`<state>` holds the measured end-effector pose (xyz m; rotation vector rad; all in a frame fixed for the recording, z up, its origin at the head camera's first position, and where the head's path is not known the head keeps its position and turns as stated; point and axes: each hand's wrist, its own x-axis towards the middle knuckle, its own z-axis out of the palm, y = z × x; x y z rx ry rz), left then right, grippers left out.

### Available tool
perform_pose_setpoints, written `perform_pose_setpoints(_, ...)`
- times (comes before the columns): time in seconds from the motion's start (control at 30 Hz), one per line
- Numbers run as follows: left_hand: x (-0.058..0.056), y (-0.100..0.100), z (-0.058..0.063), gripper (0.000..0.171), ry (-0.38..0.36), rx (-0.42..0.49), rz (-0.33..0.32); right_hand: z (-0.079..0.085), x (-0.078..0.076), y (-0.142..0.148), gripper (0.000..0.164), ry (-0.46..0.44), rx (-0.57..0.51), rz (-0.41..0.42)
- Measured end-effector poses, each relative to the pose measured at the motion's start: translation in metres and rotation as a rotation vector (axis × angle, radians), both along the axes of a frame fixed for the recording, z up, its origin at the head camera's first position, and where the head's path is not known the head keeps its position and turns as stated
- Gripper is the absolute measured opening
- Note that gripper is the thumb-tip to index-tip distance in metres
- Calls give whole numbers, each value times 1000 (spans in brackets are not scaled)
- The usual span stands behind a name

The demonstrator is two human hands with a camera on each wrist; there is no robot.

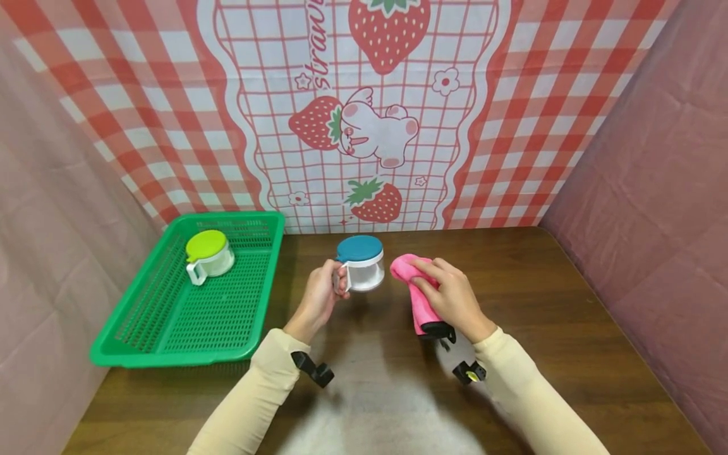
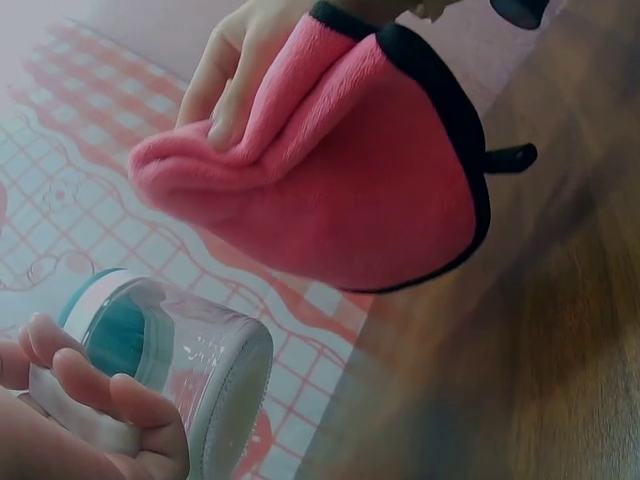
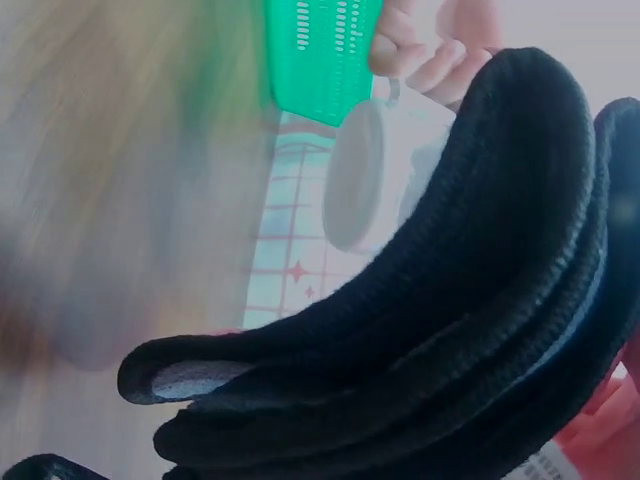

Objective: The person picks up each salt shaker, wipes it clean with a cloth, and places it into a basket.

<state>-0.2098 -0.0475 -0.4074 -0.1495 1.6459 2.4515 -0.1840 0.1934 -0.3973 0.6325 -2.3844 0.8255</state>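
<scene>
My left hand [image 1: 320, 295] grips the white handle of a clear jar [image 1: 366, 274] with a blue lid [image 1: 359, 248]. The jar is held up off the table; in the left wrist view the fingers [image 2: 95, 385] curl round its handle. To its right, my right hand [image 1: 452, 297] pinches a folded pink cloth [image 1: 423, 309] with black edging between thumb and fingers. A small gap separates cloth and jar. In the right wrist view the cloth's black edging [image 3: 480, 270] fills much of the frame and covers part of the jar.
A green basket [image 1: 264, 297] stands on the left of the brown table [image 1: 512, 379]. Inside it sits a similar jar [image 1: 218, 260] with a lime-green lid [image 1: 206, 245]. A checked strawberry-print cloth [image 1: 506, 158] hangs behind, and pink drapes [image 1: 654, 189] close off both sides.
</scene>
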Motion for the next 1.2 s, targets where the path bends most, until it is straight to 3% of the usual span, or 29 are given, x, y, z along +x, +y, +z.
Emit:
perform_pose_setpoints(0.43,4,11,7,26,10,10,-26,-1,-7,-17,37,87,-32,8)
perform_pose_setpoints(0.9,4,22,16,26,8,-48,-44,-6,-9,-24,44,158,-56,-14)
perform_pose_setpoints(1.2,4,27,28,26,18,-73,-41,-5,-12,-29,40,372,-1,-33)
